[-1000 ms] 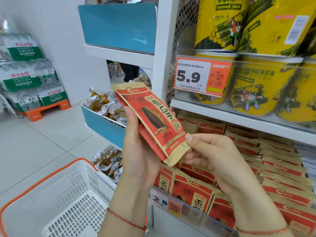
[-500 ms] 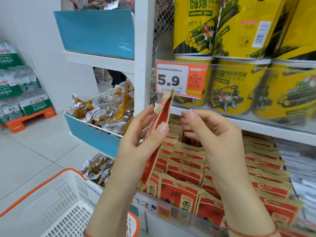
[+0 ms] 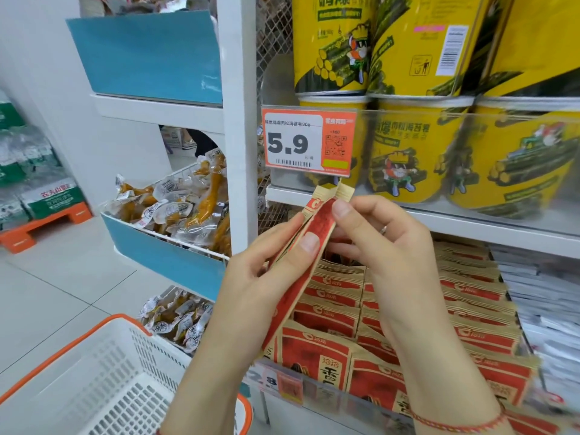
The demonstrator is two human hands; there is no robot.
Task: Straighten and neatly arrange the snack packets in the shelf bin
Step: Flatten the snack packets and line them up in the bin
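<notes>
I am watching the left hand [image 3: 266, 277] holding a pair of flat red-and-tan paper snack packets [image 3: 309, 233] edge-on to the camera, its thumb pressing on the near face and its fingers lying straight along the far side, so that grip is clamping on the packets. The right hand [image 3: 376, 243] is meeting them from the other side, its fingertips [image 3: 340, 208] pinching the upper part of the packets just below their tan top seams, so this grip too is closing on them. The packets are standing nearly upright, tilting a little to the right at the top, in the air in front of the shelf and above the clear-fronted shelf bin [image 3: 317, 394]. Inside that bin, rows of matching red-and-tan packets [image 3: 339, 309] are lying back in overlapping ranks. On the shelf above, yellow cylindrical seaweed-roll tubs [image 3: 417, 152] are standing behind an orange-and-white price tag [image 3: 309, 141] reading 5.9. To the left, a teal-fronted wire bin [image 3: 163, 255] is holding clear-wrapped yellow-brown snacks [image 3: 175, 208], and a white plastic shopping basket with an orange rim [image 3: 94, 387] is sitting low at the left. A red string bracelet [image 3: 455, 423] is circling the right wrist.
</notes>
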